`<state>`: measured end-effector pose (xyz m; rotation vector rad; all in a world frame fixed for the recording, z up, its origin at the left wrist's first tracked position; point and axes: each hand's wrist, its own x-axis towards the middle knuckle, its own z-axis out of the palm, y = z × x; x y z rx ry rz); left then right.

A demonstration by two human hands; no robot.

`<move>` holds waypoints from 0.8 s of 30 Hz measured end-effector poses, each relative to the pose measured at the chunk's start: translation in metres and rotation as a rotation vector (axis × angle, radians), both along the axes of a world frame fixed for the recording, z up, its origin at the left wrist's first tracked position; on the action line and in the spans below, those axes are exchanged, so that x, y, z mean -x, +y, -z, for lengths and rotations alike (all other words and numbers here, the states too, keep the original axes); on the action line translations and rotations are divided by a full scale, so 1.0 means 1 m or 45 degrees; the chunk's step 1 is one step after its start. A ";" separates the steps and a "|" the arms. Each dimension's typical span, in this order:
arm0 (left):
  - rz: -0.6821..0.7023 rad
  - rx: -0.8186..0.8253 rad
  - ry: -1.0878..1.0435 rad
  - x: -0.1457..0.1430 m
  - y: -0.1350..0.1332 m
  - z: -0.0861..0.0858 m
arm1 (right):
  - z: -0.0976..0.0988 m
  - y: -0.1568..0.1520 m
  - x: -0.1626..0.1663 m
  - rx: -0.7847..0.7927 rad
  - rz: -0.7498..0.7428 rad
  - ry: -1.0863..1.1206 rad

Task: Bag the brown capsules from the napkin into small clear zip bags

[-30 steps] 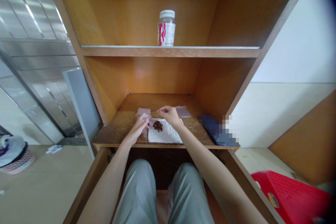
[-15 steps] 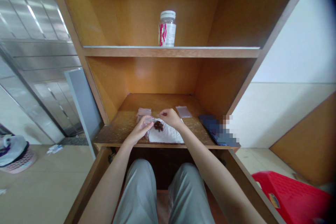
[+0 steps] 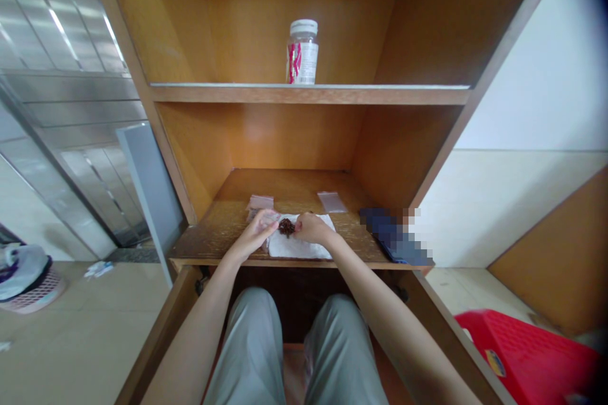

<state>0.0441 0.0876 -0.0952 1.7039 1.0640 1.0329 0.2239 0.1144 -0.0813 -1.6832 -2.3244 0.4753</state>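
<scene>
- Dark pieces (image 3: 286,227) between left hand (image 3: 256,232) and right hand (image 3: 313,228): too small to identify.
- White cloth (image 3: 294,250): partly hidden by right hand.
- Red basket (image 3: 532,351), farther right: cut off below.

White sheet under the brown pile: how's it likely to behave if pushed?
Probably floppy: the white sheet looks soft and slightly rumpled. Likely light for its size, since it lies thin on the wooden surface. A push would probably disturb the brown pile, which looks like small loose pieces resting on top.
</scene>
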 end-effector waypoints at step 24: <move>0.006 -0.083 0.016 -0.002 -0.001 -0.002 | -0.012 0.014 0.005 -0.152 0.018 0.949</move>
